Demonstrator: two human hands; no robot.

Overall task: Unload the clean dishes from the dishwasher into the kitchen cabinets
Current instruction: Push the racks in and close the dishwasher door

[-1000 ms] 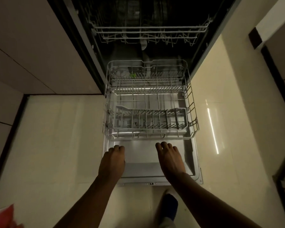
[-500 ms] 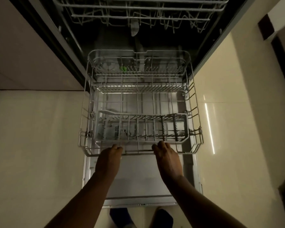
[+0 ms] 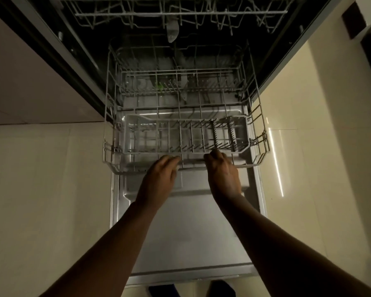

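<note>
Your left hand (image 3: pixel 161 181) and right hand (image 3: pixel 223 174) each curl their grip over the front rail of the lower dishwasher rack (image 3: pixel 185 116), which sits above the open dishwasher door (image 3: pixel 191 232).

Lower rack (image 3: pixel 257 116): pale grey wire grid. Cutlery basket (image 3: pixel 180 136): light grey lattice. Upper rack (image 3: pixel 180 15): white-grey wire. Dishwasher interior (image 3: pixel 116 33): black. Door inner panel (image 3: pixel 186 232): plain silver-grey. Small green spot (image 3: pixel 159 86) deep in tub. Floor tiles (image 3: pixel 41 189): glossy cream, white light streak. Cabinet fronts (image 3: pixel 19 82): beige.
</note>
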